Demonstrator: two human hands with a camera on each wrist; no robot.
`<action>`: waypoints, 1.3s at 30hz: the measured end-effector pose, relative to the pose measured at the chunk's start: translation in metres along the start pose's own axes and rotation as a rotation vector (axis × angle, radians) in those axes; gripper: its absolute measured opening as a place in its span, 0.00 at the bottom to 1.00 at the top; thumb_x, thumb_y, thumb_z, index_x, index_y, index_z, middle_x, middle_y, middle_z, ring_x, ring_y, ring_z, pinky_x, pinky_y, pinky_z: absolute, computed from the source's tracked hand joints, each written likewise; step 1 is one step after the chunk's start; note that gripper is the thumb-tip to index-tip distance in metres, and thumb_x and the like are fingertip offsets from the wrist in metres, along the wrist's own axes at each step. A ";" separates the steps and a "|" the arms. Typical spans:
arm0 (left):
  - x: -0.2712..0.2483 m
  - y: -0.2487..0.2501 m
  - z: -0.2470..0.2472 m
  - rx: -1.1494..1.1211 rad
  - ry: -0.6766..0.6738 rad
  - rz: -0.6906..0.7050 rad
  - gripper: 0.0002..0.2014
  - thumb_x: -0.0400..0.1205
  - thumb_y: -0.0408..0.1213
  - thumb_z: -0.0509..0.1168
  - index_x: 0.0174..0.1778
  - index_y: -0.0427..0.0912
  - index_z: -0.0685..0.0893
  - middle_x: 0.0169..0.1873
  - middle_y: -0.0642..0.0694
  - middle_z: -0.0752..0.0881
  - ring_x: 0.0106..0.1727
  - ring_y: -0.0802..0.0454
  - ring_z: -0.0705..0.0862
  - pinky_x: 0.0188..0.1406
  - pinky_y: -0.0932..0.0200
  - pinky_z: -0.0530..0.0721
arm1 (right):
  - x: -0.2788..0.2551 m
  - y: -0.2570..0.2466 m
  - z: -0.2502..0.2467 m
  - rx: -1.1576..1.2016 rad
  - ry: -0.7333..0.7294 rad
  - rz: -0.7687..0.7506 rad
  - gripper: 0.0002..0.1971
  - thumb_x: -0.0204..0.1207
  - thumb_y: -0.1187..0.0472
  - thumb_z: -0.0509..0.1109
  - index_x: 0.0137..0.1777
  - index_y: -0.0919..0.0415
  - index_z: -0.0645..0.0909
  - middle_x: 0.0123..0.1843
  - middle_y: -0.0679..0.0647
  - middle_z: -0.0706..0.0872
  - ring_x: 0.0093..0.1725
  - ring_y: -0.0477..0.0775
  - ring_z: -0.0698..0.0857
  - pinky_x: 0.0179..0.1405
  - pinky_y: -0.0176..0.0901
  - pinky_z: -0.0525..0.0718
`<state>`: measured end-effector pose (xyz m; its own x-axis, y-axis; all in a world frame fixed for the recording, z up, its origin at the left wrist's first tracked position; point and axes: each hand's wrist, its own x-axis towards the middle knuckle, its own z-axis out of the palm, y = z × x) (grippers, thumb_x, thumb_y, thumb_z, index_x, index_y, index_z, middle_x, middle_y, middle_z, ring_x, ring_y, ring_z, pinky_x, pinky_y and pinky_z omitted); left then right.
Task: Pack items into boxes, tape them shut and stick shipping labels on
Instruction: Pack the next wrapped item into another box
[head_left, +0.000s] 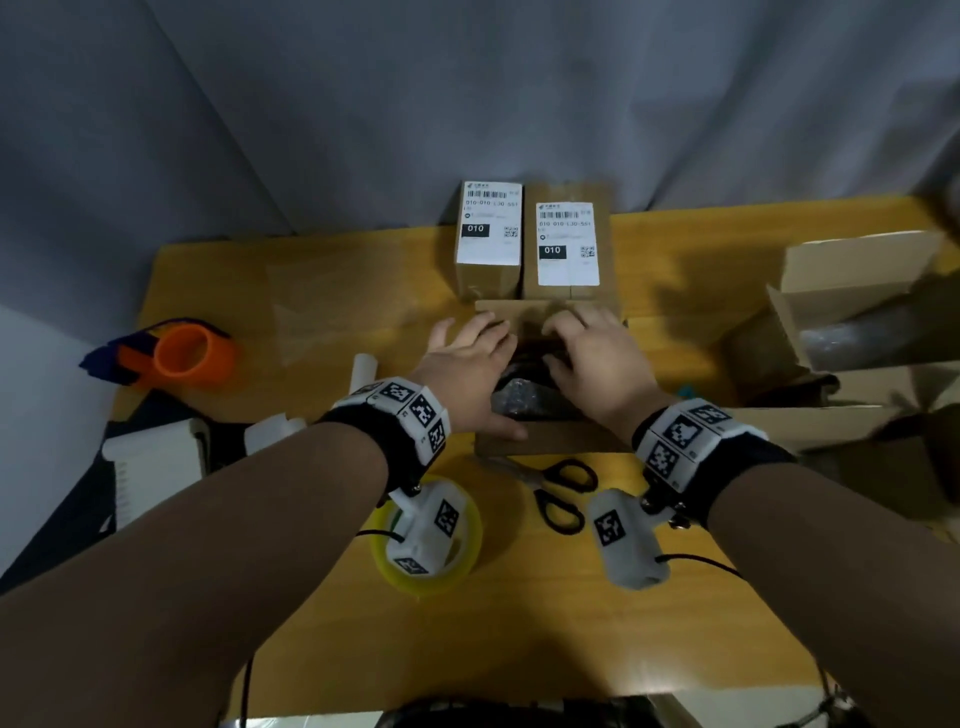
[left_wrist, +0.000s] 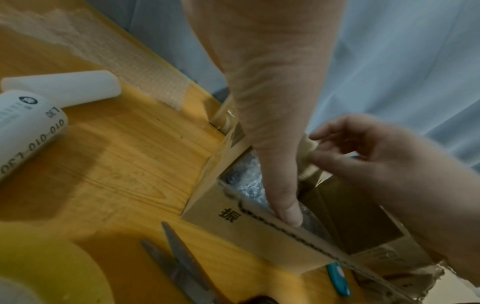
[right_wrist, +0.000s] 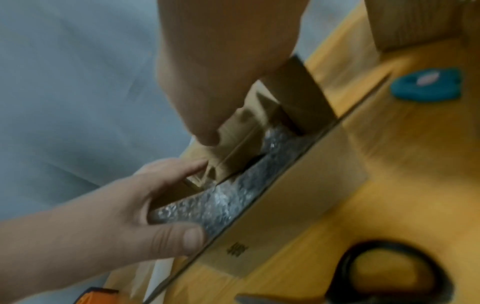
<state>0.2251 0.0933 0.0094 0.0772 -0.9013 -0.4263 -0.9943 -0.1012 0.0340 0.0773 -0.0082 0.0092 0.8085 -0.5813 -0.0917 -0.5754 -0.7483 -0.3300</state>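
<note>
An open brown cardboard box (head_left: 550, 442) sits mid-table with a dark bubble-wrapped item (head_left: 519, 397) inside it. My left hand (head_left: 488, 374) spans the left side of the opening, fingers straight on a flap (right_wrist: 233, 156). Its thumb (left_wrist: 288, 214) presses down at the near wall beside the wrapped item (left_wrist: 244, 181). My right hand (head_left: 566, 343) reaches over the far side with fingers curled and pinches the far flap (left_wrist: 309, 148) between thumb and fingers. The box's near flap (right_wrist: 285, 205) stands up.
Two taped boxes with white shipping labels (head_left: 488, 234) (head_left: 569, 244) stand behind. Black scissors (head_left: 561, 493) and a yellow tape roll (head_left: 467, 519) lie in front, an orange tape dispenser (head_left: 182, 353) and bubble wrap sheet (head_left: 322, 312) left, a large open carton (head_left: 857, 312) right, a blue cutter (right_wrist: 426, 86) nearby.
</note>
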 end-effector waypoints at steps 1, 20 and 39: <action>0.000 -0.001 0.001 -0.007 0.003 0.008 0.57 0.66 0.76 0.60 0.83 0.44 0.50 0.84 0.47 0.48 0.83 0.48 0.41 0.78 0.36 0.42 | -0.004 0.003 -0.006 0.016 -0.013 -0.075 0.15 0.77 0.60 0.66 0.63 0.58 0.81 0.61 0.58 0.80 0.63 0.62 0.77 0.61 0.53 0.76; -0.007 0.005 0.000 0.128 0.108 0.058 0.41 0.70 0.75 0.57 0.63 0.42 0.82 0.73 0.48 0.64 0.76 0.46 0.56 0.78 0.41 0.48 | -0.005 -0.006 0.012 -0.314 -0.489 0.031 0.23 0.84 0.48 0.51 0.75 0.53 0.71 0.82 0.57 0.58 0.79 0.62 0.58 0.77 0.60 0.56; -0.014 -0.019 -0.016 -0.157 0.184 0.045 0.22 0.85 0.56 0.50 0.71 0.54 0.76 0.79 0.53 0.65 0.79 0.50 0.59 0.74 0.46 0.53 | -0.002 -0.023 -0.015 0.020 -0.170 0.019 0.11 0.83 0.57 0.57 0.47 0.57 0.80 0.46 0.56 0.84 0.48 0.60 0.84 0.39 0.46 0.79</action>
<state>0.2442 0.1014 0.0294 0.0592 -0.9665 -0.2499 -0.9744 -0.1103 0.1960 0.0869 0.0056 0.0312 0.8077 -0.5314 -0.2555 -0.5896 -0.7302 -0.3452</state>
